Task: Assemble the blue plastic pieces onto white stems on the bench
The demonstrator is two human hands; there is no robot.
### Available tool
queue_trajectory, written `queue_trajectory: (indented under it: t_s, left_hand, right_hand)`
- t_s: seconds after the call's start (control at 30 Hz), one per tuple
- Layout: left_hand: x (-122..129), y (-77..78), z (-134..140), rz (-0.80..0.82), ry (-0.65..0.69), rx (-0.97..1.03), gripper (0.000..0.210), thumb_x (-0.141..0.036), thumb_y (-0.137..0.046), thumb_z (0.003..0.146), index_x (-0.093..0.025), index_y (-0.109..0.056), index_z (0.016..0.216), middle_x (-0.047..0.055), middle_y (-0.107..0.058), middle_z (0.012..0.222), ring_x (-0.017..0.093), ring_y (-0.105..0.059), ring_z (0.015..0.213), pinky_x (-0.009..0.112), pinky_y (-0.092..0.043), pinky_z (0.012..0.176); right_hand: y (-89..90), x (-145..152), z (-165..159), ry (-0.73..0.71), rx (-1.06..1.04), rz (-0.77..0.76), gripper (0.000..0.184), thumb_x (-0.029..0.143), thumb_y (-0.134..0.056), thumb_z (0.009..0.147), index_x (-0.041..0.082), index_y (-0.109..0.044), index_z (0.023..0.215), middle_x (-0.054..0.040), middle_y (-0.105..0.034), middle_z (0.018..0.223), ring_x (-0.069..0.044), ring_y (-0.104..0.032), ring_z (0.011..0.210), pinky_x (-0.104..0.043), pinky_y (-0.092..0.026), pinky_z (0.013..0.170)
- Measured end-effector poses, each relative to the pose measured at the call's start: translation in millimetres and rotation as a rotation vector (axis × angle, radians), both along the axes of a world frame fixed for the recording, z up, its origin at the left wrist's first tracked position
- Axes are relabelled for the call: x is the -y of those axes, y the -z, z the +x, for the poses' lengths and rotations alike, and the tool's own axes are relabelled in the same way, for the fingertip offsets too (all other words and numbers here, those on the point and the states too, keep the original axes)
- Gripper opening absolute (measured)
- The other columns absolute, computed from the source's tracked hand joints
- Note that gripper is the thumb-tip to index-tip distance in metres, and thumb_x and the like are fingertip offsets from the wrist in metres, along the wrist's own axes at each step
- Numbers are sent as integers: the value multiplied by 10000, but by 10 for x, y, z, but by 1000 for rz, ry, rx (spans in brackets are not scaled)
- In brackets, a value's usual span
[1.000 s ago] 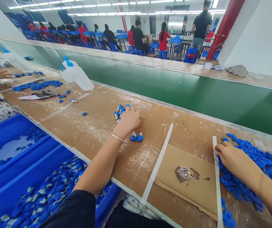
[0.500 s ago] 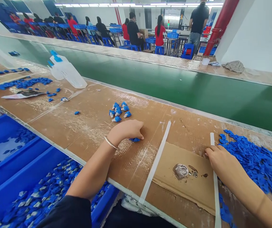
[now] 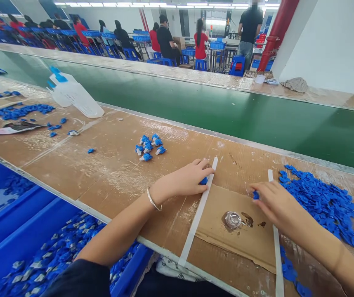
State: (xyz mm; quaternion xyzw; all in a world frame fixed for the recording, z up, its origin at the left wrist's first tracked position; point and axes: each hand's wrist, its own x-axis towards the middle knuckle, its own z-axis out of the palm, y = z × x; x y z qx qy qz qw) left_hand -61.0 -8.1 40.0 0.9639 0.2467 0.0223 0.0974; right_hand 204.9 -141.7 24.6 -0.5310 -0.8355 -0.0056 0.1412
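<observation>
**Both hands at the cardboard patch, one blue part in each**

Landmark: the cardboard patch (image 3: 245,231) taped onto the surface (image 3: 102,173), bounded by a left tape strip (image 3: 198,210) and a right tape strip (image 3: 272,231).

Left hand (image 3: 186,179) lies palm down just outside the patch's upper left corner, fingers curled shut over a small blue part (image 3: 204,180) that touches the left tape strip. Right hand (image 3: 276,204) sits over the patch's upper right corner, fingertips pinched on a second blue piece (image 3: 255,195).

Inside the patch: a small metal dish (image 3: 232,219) beside dark stains; bare cardboard around it is open.

Right of the patch, a heap of blue pieces (image 3: 322,202) spreads toward the surface's far edge. Well left of the patch, a small cluster of blue-and-white parts (image 3: 149,146) lies alone, with open board all round it. Beyond the far edge runs the green conveyor belt (image 3: 226,111). Below the near edge, left of the patch, a blue bin (image 3: 34,255) holds more parts.
</observation>
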Motion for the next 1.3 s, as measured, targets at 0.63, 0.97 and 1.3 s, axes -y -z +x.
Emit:
queue_trajectory:
  t_s: [0.63,0.97,1.3]
  left_hand:
    - [-158,80,21,-33,65,76,155,-94,-528,841,-130,-631,951,77,-567,897,215,-536,839,330,-426,771]
    - [286,-103,208,-1421,-102,685,314,-370,-720,794,-141,-654,998,15,-638,779,107,-568,652,257,-442,651]
    - [460,17,314,-1837,-179,671,402,-426,-808,731,-97,-678,923,46,-664,786,76,-583,610,192,-448,580]
  right_hand:
    - [-83,276,-539,-223,-294,-293,384,93,-393,945,177,-463,1313,-104,-610,1065,-250,-585,943,-446,-555,794]
    - [-253,169,-479,121,-1333,-426,349,238,-762,793,299,-628,1109,-8,-684,1048,-132,-655,910,-208,-582,770]
    - [-127,159,-460,-31,-860,33,329,240,-638,919,303,-545,1228,6,-646,1064,-105,-596,922,-186,-516,842]
